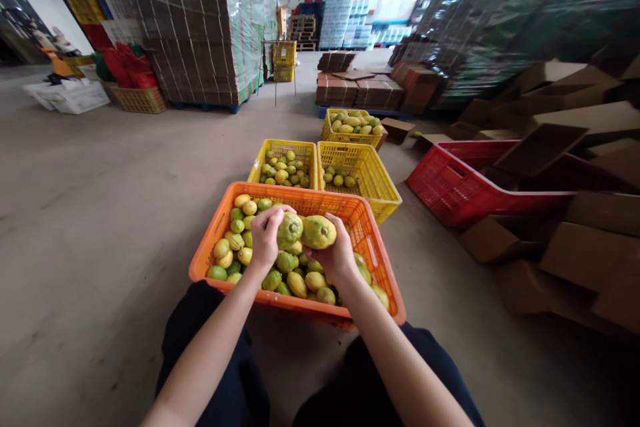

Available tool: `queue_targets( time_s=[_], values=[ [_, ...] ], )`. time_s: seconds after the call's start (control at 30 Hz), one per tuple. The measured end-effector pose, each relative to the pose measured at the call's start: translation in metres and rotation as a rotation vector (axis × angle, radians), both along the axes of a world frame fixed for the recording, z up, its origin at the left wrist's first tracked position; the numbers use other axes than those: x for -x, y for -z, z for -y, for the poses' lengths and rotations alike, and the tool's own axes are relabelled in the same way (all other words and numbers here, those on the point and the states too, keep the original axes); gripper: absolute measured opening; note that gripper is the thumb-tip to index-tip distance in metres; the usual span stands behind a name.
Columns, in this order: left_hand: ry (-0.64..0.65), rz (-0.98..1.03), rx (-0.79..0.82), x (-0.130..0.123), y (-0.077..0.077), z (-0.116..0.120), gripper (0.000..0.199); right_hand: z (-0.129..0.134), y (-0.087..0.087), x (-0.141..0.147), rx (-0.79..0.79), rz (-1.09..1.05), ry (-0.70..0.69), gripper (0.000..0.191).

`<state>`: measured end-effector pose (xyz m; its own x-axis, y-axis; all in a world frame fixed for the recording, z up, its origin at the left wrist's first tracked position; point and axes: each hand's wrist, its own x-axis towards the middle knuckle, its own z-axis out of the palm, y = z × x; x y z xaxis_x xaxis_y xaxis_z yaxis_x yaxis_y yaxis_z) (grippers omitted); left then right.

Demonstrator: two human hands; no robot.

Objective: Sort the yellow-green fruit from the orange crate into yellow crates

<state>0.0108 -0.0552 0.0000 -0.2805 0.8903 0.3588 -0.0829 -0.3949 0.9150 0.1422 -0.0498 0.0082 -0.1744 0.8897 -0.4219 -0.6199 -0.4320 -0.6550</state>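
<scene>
My left hand (266, 235) is wrapped round a green-yellow papaya (289, 229), its stem end facing me. Close beside it, a longer, yellower papaya (320, 232) lies in my right hand (341, 255), with the fingers curled around its side and underneath. Both hands are over a large orange plastic crate (383, 260) that stands between my knees. Many green and yellow papayas (297, 284) fill the crate's left and middle; my hands and forearms hide some of them.
Beyond the orange crate stand two yellow crates, one (255, 170) with many fruits and one (383, 183) with several. A third yellow crate (350, 138) is behind. A red crate (450, 180) and cardboard boxes (575, 253) lie at right. Wrapped pallet stacks (190, 27) rise further back.
</scene>
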Motion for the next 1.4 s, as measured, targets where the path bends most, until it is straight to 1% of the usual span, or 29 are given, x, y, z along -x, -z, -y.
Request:
queue_targets(
  time_s=[0.2, 0.37, 0.57, 0.77, 0.9, 0.97, 1.03, 1.1, 1.17, 1.23, 1.3, 1.4],
  values=[
    [-0.006, -0.021, -0.036, -0.001, -0.001, 0.000, 0.030, 0.001, -0.004, 0.002, 0.012, 0.045, 0.009, 0.033],
    [-0.005, 0.001, -0.014, -0.001, -0.002, 0.001, 0.030, 0.001, -0.004, 0.001, -0.019, 0.032, 0.014, 0.030],
    [0.002, 0.010, -0.011, -0.001, 0.001, 0.000, 0.030, 0.002, -0.003, 0.001, -0.042, 0.048, 0.005, 0.030],
    [-0.009, -0.016, -0.019, 0.000, 0.001, 0.000, 0.030, 0.001, -0.004, 0.003, -0.012, 0.070, 0.011, 0.032],
    [0.001, 0.019, 0.002, -0.002, 0.001, 0.000, 0.028, 0.001, -0.002, 0.004, -0.026, 0.057, 0.013, 0.033],
    [0.011, 0.120, 0.057, -0.004, 0.002, -0.002, 0.027, 0.000, -0.004, 0.003, -0.005, 0.026, 0.022, 0.033],
    [0.038, 0.323, 0.168, -0.006, 0.003, -0.006, 0.027, 0.000, -0.006, 0.000, 0.020, -0.034, 0.026, 0.032],
    [0.083, 0.556, 0.298, -0.007, 0.003, -0.011, 0.028, -0.001, -0.008, -0.004, 0.028, -0.107, -0.011, 0.030],
    [0.131, 0.733, 0.392, -0.006, 0.001, -0.014, 0.028, -0.002, -0.010, -0.007, 0.035, -0.170, -0.053, 0.029],
    [0.164, 0.857, 0.454, -0.004, -0.003, -0.016, 0.030, -0.003, -0.010, -0.009, 0.037, -0.220, -0.046, 0.030],
    [0.187, 0.954, 0.508, -0.003, -0.006, -0.016, 0.035, -0.005, -0.009, -0.009, 0.013, -0.261, 0.006, 0.026],
    [0.184, 1.024, 0.555, -0.001, -0.010, -0.014, 0.040, -0.007, -0.007, -0.008, -0.007, -0.289, 0.054, 0.023]
  ],
)
